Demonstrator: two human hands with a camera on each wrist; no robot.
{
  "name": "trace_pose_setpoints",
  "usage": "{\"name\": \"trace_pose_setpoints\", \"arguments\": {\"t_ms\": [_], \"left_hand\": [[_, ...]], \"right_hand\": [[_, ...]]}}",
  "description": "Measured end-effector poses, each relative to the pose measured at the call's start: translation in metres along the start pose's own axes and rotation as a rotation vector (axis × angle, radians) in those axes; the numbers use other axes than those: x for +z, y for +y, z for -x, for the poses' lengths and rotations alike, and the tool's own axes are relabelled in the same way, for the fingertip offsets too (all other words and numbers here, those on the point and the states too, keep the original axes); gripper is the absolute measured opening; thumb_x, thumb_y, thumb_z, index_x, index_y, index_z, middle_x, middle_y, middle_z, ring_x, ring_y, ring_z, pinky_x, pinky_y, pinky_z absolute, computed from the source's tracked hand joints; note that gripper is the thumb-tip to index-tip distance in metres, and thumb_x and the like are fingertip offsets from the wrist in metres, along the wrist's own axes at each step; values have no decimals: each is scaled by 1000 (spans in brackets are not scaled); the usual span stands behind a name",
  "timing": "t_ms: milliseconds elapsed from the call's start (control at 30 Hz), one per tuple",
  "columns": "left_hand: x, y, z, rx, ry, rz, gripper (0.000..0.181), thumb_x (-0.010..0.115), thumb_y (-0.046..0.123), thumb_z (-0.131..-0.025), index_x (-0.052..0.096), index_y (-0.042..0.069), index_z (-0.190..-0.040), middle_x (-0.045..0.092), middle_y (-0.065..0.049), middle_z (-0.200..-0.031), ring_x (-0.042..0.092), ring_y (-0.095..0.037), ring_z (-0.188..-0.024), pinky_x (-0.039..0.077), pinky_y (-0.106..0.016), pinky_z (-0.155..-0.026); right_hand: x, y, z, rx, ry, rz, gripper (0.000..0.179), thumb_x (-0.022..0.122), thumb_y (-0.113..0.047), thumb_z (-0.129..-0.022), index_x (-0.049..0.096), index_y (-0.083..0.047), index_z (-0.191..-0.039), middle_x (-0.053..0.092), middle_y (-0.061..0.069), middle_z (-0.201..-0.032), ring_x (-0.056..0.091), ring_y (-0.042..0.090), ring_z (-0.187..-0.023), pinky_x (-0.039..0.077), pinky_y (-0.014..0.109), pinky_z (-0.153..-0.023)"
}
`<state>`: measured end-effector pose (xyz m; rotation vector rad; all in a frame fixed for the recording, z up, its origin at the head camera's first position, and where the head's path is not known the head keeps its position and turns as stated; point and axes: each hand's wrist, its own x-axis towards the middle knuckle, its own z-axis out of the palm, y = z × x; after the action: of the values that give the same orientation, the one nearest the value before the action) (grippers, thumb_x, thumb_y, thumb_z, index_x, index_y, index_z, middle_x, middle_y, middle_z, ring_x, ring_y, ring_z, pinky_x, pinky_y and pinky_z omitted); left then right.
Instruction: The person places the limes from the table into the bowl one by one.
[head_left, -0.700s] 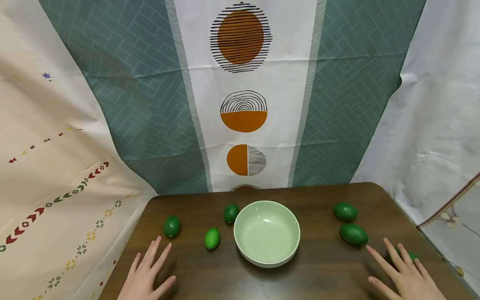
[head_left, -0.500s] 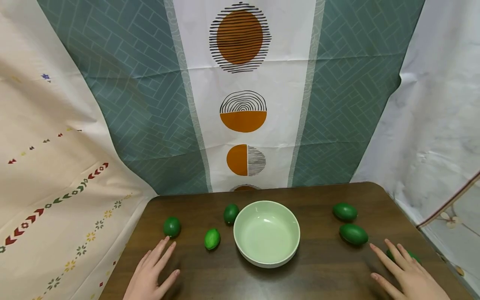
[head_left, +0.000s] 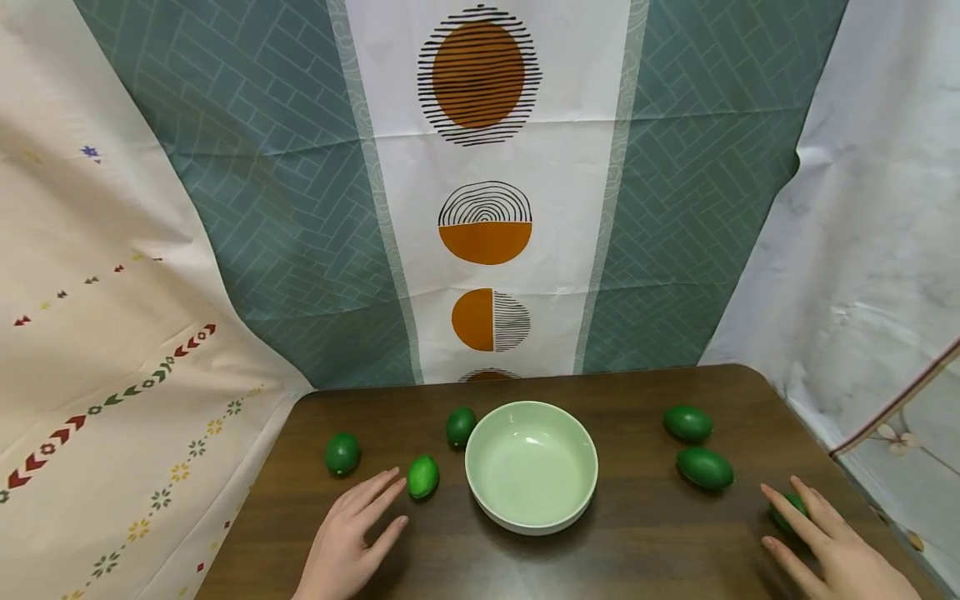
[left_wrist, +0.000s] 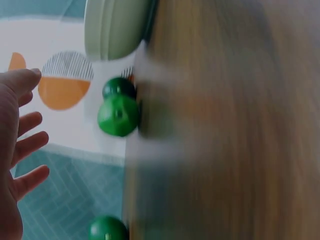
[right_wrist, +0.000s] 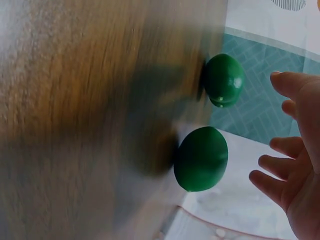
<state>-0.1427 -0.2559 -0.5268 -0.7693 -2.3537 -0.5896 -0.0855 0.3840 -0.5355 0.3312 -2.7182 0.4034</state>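
My left hand (head_left: 348, 533) hovers over the table, fingers spread, just short of a bright green lime (head_left: 423, 477). In the left wrist view that lime (left_wrist: 119, 115) stands beyond the fingers, with a dark green fruit (left_wrist: 120, 87) behind it. My right hand (head_left: 836, 546) hangs above a dark green oval fruit (head_left: 783, 514), which its fingers partly hide in the head view. From the right wrist, this fruit (right_wrist: 201, 159) shows apart from the loosely bent fingers. Neither hand holds anything. A pale green bowl (head_left: 532, 467) with nothing inside stands between the hands.
Other dark green fruits lie on the brown table (head_left: 570, 567): one at the left (head_left: 342, 454), one beside the bowl (head_left: 461, 427), and two at the right, a farther fruit (head_left: 687, 423) and a nearer fruit (head_left: 705, 468). Patterned cloth (head_left: 300, 208) hangs behind.
My left hand has moved right, from near the leftmost dark green fruit to beside the bright green lime. My right hand has shifted slightly right, over the nearest dark green fruit.
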Motion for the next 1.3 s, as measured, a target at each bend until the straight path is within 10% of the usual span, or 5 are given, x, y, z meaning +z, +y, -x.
{"name": "trace_pose_setpoints", "arguments": {"t_ms": [833, 1300], "left_hand": [[63, 44, -50, 165, 12, 116, 44, 90, 23, -88, 79, 11, -128, 72, -9, -136, 69, -29, -125, 56, -56, -102], [74, 47, -50, 153, 3, 121, 41, 95, 26, -81, 83, 14, -118, 76, -4, -129, 70, -29, -124, 55, -59, -104]], "right_hand": [[-15, 11, 2, -12, 45, 44, 69, 89, -25, -89, 59, -1, -146, 55, 50, -130, 59, 74, -102, 56, 78, -66], [-19, 12, -3, 114, -128, 88, 64, 80, -34, -98, 58, 5, -144, 52, 51, -134, 57, 73, -109, 56, 76, -71]]}}
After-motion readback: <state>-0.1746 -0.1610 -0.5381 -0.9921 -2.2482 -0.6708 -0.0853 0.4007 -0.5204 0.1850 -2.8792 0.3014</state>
